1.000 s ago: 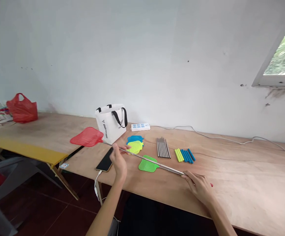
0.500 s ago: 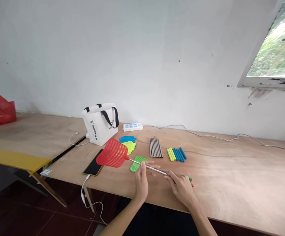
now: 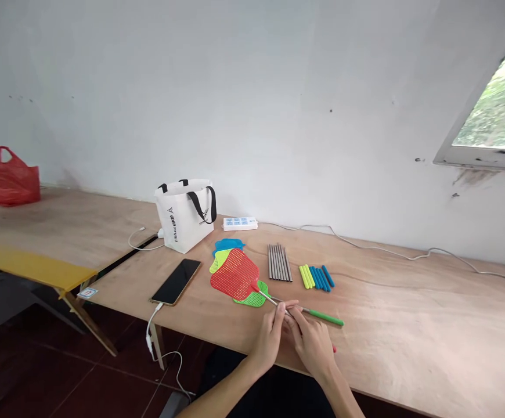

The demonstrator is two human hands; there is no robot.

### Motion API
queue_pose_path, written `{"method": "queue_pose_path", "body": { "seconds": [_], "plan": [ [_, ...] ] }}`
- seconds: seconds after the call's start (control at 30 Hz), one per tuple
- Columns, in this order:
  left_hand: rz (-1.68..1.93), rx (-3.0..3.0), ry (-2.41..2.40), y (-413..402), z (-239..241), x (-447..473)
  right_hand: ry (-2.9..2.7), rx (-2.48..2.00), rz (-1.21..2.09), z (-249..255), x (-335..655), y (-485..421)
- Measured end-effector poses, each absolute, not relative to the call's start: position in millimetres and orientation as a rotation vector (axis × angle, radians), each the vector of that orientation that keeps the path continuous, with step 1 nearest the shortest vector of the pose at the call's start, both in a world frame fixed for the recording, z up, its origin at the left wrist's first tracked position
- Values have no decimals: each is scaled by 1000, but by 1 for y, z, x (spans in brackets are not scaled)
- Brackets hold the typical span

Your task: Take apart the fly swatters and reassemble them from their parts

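A red fly swatter (image 3: 234, 274) with a telescopic metal rod is held just above the wooden table (image 3: 409, 325). My left hand (image 3: 271, 337) pinches the rod close behind the red head. My right hand (image 3: 311, 342) is closed on the rod and its red grip right beside the left hand. The rod looks collapsed short. Under the red head lies a green swatter head (image 3: 252, 299), whose rod ends in a green handle (image 3: 326, 317). Yellow-green and blue swatter heads (image 3: 228, 247) lie behind it.
A row of metal rods (image 3: 279, 262) and yellow and blue handle sleeves (image 3: 316, 276) lie behind the hands. A phone (image 3: 176, 281) on a cable, a white tote bag (image 3: 186, 215), a power strip (image 3: 240, 223) and a red plastic bag (image 3: 6, 183) are to the left.
The swatter's rod has been pushed together from long to short. My left hand slid along it toward my right hand, and the red head came in from the far left.
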State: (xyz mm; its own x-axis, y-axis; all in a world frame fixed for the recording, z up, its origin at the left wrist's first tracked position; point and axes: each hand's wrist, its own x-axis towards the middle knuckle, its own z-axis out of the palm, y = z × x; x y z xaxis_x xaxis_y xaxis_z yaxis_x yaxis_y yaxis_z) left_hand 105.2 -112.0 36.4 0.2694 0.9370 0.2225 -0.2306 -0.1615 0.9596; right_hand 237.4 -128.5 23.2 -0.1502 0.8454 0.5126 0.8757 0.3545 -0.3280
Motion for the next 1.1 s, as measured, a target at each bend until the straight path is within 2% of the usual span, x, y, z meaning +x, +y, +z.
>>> {"method": "queue_pose_path", "body": {
  "seconds": [0.53,0.93,1.1],
  "plan": [
    [1312,981,813,-90,33,104,-1983,-1684,-73,16,236,-123],
    [1172,1196,789,-86,22,103,-1987,-1703,-185,7,235,-119],
    [1122,1160,771,-83,19,97,-2021,-1683,-86,14,233,-121]
  ]
}}
